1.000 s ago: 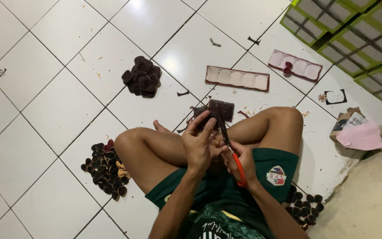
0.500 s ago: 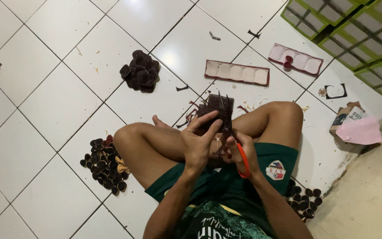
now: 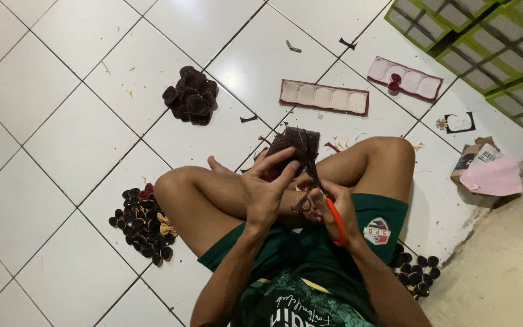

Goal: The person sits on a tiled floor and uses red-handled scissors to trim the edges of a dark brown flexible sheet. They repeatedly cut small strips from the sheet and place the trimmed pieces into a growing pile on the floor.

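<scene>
above crossed legs, left hand (image 3: 267,191) pinches dark sheet (image 3: 295,144); right hand (image 3: 331,209) grips scissors (image 3: 322,194) at its edge.

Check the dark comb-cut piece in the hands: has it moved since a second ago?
Cannot tell: the dark piece sits at the same spot over the crossed legs, below the long cut-out strip; any small shift could be head-camera motion.

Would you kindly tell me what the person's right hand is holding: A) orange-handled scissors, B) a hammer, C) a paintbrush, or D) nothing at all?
A: the right hand grips scissors with orange handles, their blades pointing up at the dark fringed piece that the left hand steadies.
</scene>
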The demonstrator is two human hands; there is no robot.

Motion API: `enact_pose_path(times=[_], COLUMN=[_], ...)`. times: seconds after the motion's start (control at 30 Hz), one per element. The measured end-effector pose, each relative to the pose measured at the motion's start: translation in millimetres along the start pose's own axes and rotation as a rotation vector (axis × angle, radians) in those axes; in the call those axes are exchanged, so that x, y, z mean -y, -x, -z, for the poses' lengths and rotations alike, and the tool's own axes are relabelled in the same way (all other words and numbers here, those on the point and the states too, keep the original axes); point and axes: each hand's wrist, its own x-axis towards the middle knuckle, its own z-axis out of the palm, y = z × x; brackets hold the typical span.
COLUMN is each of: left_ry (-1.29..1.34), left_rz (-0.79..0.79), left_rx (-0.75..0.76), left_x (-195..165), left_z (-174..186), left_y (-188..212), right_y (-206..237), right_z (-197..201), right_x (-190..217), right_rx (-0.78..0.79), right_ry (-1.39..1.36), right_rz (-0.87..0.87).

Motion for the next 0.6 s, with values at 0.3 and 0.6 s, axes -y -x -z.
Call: enact_pose_path(times=[0.3, 0.6], left_ry=[-0.038, -0.061], left_rz=[0.062, 0.044], left_rx=[-0.009, 0.111], left_x=[1, -11], left_z=[4, 13], left_y=[-5, -10], right_y=[2, 5], right_z=[6, 9], right_x=[1, 6], right_rx=[-0.021, -0.001], right_ry=[0.101, 0.164], right_rz=[-0.007, 0.018])
